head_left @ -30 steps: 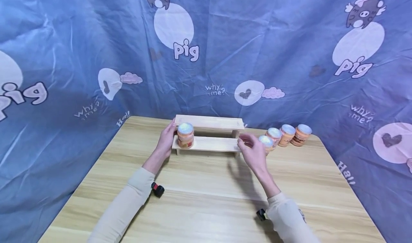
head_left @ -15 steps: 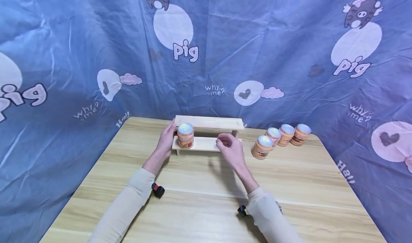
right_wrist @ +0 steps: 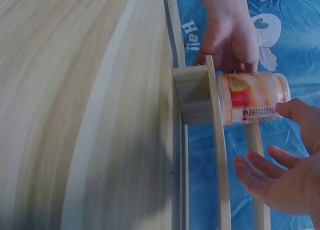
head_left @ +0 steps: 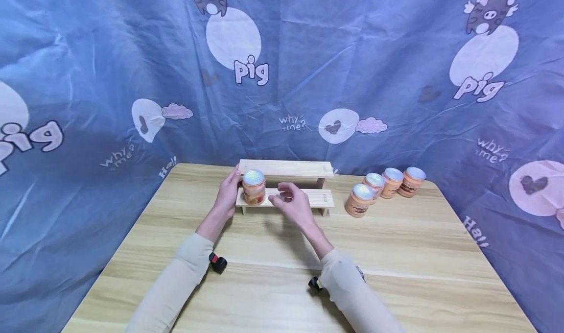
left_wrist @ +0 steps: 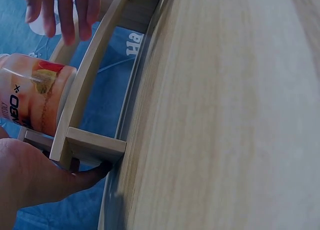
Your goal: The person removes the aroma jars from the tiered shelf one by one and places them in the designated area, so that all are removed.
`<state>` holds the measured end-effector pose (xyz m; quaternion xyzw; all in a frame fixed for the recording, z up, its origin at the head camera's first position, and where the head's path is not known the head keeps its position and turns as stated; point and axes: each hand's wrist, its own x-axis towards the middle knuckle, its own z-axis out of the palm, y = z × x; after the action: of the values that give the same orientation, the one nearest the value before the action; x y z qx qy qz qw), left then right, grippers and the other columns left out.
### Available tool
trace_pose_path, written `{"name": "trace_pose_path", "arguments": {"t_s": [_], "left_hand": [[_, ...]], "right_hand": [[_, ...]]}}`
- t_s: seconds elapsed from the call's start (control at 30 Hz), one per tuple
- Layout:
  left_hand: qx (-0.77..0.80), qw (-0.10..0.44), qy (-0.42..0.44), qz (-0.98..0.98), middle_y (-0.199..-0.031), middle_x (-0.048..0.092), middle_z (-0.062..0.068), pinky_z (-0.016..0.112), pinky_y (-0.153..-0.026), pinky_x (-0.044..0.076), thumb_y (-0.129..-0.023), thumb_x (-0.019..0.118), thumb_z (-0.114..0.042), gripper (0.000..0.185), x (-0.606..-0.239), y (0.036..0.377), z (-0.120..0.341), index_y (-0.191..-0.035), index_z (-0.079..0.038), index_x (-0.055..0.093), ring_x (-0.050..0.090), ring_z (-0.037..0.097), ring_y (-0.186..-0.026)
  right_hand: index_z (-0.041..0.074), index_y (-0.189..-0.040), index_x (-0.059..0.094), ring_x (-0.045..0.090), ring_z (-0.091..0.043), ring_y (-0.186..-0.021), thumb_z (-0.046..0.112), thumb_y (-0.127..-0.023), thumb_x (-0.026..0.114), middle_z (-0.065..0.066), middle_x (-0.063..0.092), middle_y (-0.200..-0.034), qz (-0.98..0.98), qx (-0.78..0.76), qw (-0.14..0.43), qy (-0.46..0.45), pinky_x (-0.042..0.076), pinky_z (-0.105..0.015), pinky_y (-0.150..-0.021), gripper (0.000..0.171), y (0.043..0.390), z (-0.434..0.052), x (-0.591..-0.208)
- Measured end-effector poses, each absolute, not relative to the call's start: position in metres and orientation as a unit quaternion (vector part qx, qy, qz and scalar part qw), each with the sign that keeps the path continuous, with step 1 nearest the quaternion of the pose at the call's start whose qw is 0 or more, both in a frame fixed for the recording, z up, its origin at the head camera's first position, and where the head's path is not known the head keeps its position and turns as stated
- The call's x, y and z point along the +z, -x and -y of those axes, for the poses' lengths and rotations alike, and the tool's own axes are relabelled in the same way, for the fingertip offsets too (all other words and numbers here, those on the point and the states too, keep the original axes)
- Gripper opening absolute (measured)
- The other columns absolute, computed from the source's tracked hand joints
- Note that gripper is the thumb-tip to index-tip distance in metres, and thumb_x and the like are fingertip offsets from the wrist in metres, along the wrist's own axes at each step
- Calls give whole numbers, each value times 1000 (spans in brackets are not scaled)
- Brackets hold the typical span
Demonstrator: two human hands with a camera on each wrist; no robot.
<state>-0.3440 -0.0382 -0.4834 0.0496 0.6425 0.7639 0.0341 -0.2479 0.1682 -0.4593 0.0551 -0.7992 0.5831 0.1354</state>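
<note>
A two-tier wooden shelf (head_left: 286,167) stands at the table's back. On the left end of its lower step sits an upright jar (head_left: 254,187) with orange contents, a pale lid and a printed label with a red and yellow patch. My left hand (head_left: 226,193) grips the left end of the shelf beside the jar; in the left wrist view its fingers lie around the leg (left_wrist: 95,142). Over the middle of the lower step, right of the jar, my right hand (head_left: 293,204) holds nothing, fingers loosely bent. The right wrist view shows its fingers (right_wrist: 250,172) apart and the thumb close to the jar.
Several similar orange jars stand in a slanting row right of the shelf, the nearest jar (head_left: 359,201) closest to it. Light wood-grain table (head_left: 273,284) stretches in front. A blue printed curtain (head_left: 299,68) hangs behind and at both sides.
My right hand has moved left along the lower step, from its right end toward the jar. My left hand has kept its place on the shelf.
</note>
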Motion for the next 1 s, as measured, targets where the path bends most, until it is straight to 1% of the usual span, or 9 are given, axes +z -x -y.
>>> {"name": "trace_pose_path", "arguments": {"t_s": [0.17,0.27,0.43,0.57,0.73,0.93,1.0], "left_hand": [[766,33,-51,-640,-165,28,-2,36,-122,14,-109,45,-38,52,-482,346,35,-159,-25,37,20,21,-151],[769,28,-51,-637,-164,30,-3,35,-122,15,-109,46,-37,50,-481,348,33,-157,-25,39,20,19,-151],[769,21,-53,-637,-164,30,-2,35,-122,16,-110,45,-37,49,-481,348,30,-157,-24,40,22,20,-151],[767,25,-52,-639,-164,30,-2,36,-122,16,-110,44,-36,49,-485,346,29,-158,-24,39,26,23,-150],[767,26,-55,-639,-164,30,0,38,-122,16,-110,44,-34,49,-492,342,29,-158,-22,39,23,23,-150],[769,14,-53,-637,-164,31,2,40,-123,15,-110,45,-34,49,-492,341,32,-157,-22,40,24,25,-150],[768,6,-53,-639,-163,32,4,40,-123,15,-110,45,-34,50,-490,342,33,-158,-20,39,25,26,-150]], "right_hand": [[-3,-128,62,66,-36,-110,22,-83,87,-23,65,-126,804,577,129,-54,55,-43,-96,57,253,-160,-460],[-4,-132,60,64,-37,-112,22,-82,87,-24,64,-127,807,575,123,-52,53,-44,-98,62,257,-157,-460],[-3,-136,57,64,-37,-115,23,-82,88,-24,64,-129,811,571,118,-52,52,-45,-100,67,263,-152,-463],[-2,-136,58,64,-37,-114,25,-82,88,-22,65,-128,814,564,124,-54,52,-45,-100,67,263,-150,-468],[-3,-135,59,65,-38,-112,24,-83,88,-22,66,-125,815,561,129,-64,54,-43,-98,65,261,-147,-475],[-3,-137,58,66,-35,-111,18,-83,87,-21,66,-127,811,564,132,-86,55,-42,-96,65,268,-141,-475],[-4,-138,57,66,-34,-111,17,-83,87,-22,65,-128,810,564,132,-92,55,-41,-96,66,271,-138,-474]]}}
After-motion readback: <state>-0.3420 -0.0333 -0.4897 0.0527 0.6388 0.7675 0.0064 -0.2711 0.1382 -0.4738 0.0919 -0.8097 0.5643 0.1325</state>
